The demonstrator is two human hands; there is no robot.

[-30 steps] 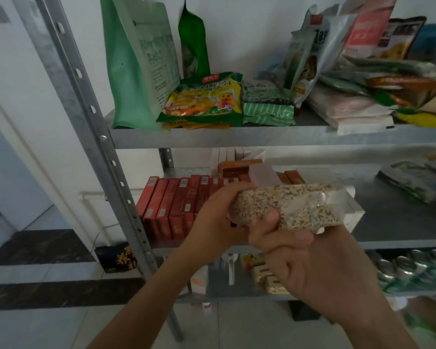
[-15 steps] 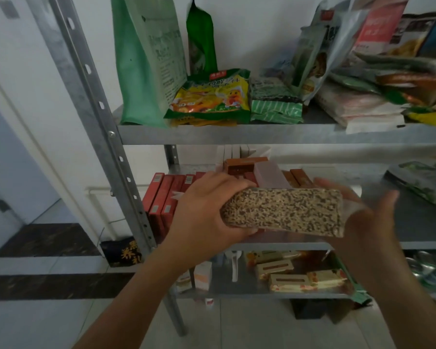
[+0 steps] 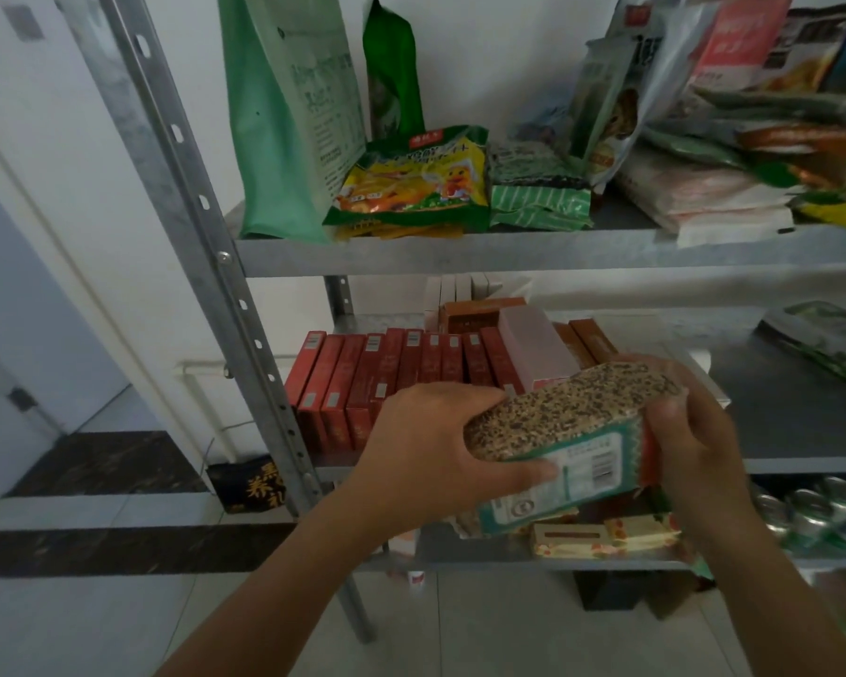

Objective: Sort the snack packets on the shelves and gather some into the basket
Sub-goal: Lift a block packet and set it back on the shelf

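Note:
A brick-shaped vacuum pack of mixed grain (image 3: 562, 412) with a green and white label is held in front of the middle shelf (image 3: 802, 422). My left hand (image 3: 435, 447) grips its left end, thumb pressed on the label. My right hand (image 3: 694, 447) holds its right end, fingers curled round the pack. The pack is tilted, label side turned toward me. No basket is in view.
A row of red boxes (image 3: 387, 378) and a pale pink box (image 3: 533, 349) stand on the middle shelf behind my hands. Green bags (image 3: 289, 105) and snack packets (image 3: 416, 183) crowd the top shelf. The lower shelf carries small boxes (image 3: 606, 535) and cans (image 3: 811, 515). A steel upright (image 3: 206, 246) stands left.
The grain pack has tipped so its label faces me. My right hand, open beside the pack half a second ago, now grips its right end.

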